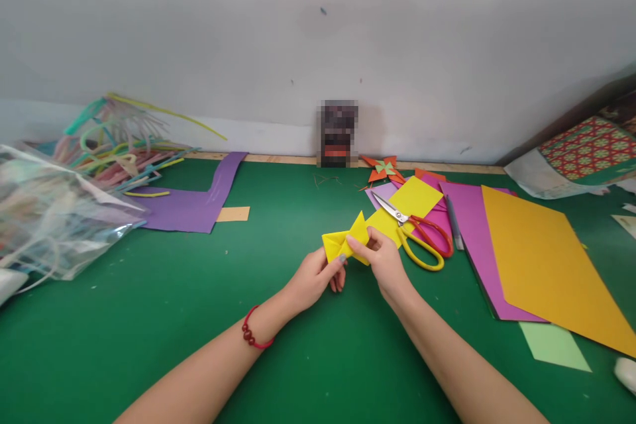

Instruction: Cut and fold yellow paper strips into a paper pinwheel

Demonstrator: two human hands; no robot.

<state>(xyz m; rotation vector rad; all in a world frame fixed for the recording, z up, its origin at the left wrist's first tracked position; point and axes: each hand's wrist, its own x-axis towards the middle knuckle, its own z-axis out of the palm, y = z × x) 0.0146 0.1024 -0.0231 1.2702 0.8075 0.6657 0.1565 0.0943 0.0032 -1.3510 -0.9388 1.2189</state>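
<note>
A piece of folded yellow paper (pixel 358 228), with pointed flaps like a pinwheel, is held up between both hands near the middle of the green table. My left hand (pixel 318 278) grips its lower left side, thumb on the front and the other fingers curled beneath. On the right side, my right hand (pixel 383 258) pinches the paper, with its thumb pressed on the centre folds. Just beyond my right hand lie scissors (pixel 416 228) with one red and one yellow handle, resting partly on flat yellow paper (pixel 416 195).
An orange and green paper pinwheel (pixel 383 169) lies by the wall. To the right are a grey pen (pixel 454 222), magenta sheets (pixel 477 245) and an orange-yellow sheet (pixel 551 258). On the left, purple paper (pixel 186 209) sits beside a clear plastic bag (pixel 74 225) and pipe cleaners (pixel 134 152).
</note>
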